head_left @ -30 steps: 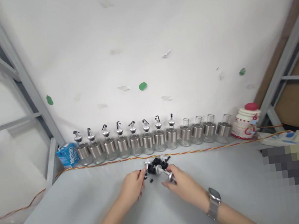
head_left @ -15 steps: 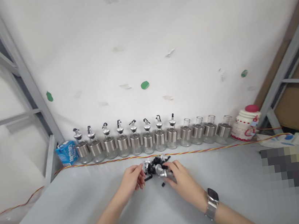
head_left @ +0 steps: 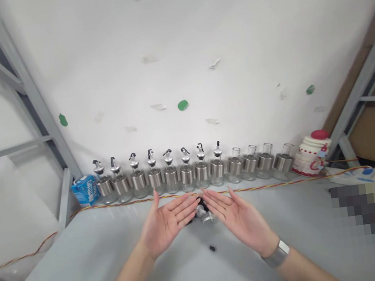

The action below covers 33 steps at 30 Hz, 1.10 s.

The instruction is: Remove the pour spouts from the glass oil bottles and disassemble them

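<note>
My left hand (head_left: 166, 221) is open, palm up, with its fingers stretched toward the middle. Opposite it, my right hand (head_left: 237, 219) also lies open, palm up and holding nothing; a watch band (head_left: 276, 254) circles that wrist. Between and behind the fingertips is a small pile of silver-and-black pour spouts (head_left: 202, 211), partly hidden by both hands. A small black piece (head_left: 212, 249) lies on the grey table nearer to me. Behind stands a row of glass bottles with steel sleeves (head_left: 171, 176); those on the left and middle carry spouts.
Several bottles on the right have open necks (head_left: 252, 149). A blue carton (head_left: 85, 191) stands at the left end, a cake-shaped jar (head_left: 311, 154) at the right. A red-yellow twisted wire (head_left: 269, 186) runs along the table before the bottles. Metal frame posts flank both sides.
Both hands have left the spouts and turned palm up with fingers spread flat. The small black piece now lies nearer to me, away from the pile.
</note>
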Tool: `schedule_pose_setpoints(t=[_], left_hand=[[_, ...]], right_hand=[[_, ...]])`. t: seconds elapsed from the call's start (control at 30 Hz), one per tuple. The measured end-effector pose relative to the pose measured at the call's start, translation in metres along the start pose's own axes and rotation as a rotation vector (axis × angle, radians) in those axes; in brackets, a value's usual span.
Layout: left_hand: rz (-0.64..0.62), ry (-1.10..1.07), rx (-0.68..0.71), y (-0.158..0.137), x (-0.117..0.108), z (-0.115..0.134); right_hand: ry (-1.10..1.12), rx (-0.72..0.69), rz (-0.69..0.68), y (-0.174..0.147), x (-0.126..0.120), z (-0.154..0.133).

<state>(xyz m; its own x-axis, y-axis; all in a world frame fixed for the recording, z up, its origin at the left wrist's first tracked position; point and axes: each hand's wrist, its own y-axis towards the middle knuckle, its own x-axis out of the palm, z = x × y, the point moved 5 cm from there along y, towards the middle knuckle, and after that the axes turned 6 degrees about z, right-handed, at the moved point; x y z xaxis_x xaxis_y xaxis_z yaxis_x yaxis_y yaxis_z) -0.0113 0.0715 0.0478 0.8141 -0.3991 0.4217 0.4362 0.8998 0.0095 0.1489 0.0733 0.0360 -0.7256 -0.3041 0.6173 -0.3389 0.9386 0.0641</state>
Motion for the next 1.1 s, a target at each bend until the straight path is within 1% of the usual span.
schedule_pose_setpoints(t=[0.07,0.1,0.13,0.17,0.2,0.23,0.3,0.4,0.47,0.5,0.57,0.67,0.77,0.8,0.83,0.93,1.1], left_hand=[[0.122,0.353,0.088,0.000,-0.004,-0.006],[0.185,0.579,0.148,-0.002,-0.004,-0.009],[0.209,0.812,0.215,-0.004,0.000,-0.013],[0.152,0.988,0.261,-0.006,0.007,-0.019],[0.057,1.104,0.277,-0.009,0.015,-0.027],[-0.012,1.162,0.278,-0.011,0.021,-0.035],[-0.079,1.221,0.261,-0.015,0.027,-0.046],[-0.094,1.211,0.192,-0.014,0.023,-0.054],[-0.084,1.191,0.140,-0.011,0.016,-0.056],[-0.073,1.190,0.126,-0.010,0.013,-0.056],[-0.031,1.209,0.133,-0.007,0.008,-0.055],[0.018,1.250,0.186,-0.005,0.006,-0.051],[0.039,1.285,0.230,-0.005,0.007,-0.048],[0.046,1.296,0.241,-0.005,0.007,-0.048],[0.051,1.307,0.252,-0.005,0.007,-0.048],[0.093,1.344,0.293,-0.003,0.003,-0.048],[0.192,1.415,0.357,0.006,-0.011,-0.045]], right_hand=[[0.000,-0.008,0.012,0.000,-0.002,0.000],[-0.003,-0.012,0.015,0.000,-0.003,0.000],[-0.004,-0.016,0.016,0.000,-0.002,0.000],[-0.001,-0.019,0.013,0.000,-0.002,0.000],[0.007,-0.022,0.007,0.000,-0.001,0.000],[0.017,-0.023,-0.001,0.000,0.000,-0.001],[0.021,-0.024,-0.011,0.000,0.000,-0.001],[-0.042,-0.048,-0.001,0.000,-0.001,-0.001],[-0.172,-0.103,-0.016,0.000,0.000,-0.001],[-0.313,-0.163,-0.025,0.000,0.001,-0.002],[-0.678,-0.313,-0.026,-0.003,0.005,-0.005],[-1.216,-0.548,0.005,-0.008,0.012,-0.006],[-1.733,-0.771,-0.004,-0.013,0.019,-0.002],[-1.877,-0.832,-0.009,-0.014,0.020,0.000],[-1.962,-0.867,-0.012,-0.014,0.021,0.001],[-2.048,-0.907,0.000,-0.013,0.020,0.003],[-2.046,-0.902,0.002,-0.012,0.021,0.005]])
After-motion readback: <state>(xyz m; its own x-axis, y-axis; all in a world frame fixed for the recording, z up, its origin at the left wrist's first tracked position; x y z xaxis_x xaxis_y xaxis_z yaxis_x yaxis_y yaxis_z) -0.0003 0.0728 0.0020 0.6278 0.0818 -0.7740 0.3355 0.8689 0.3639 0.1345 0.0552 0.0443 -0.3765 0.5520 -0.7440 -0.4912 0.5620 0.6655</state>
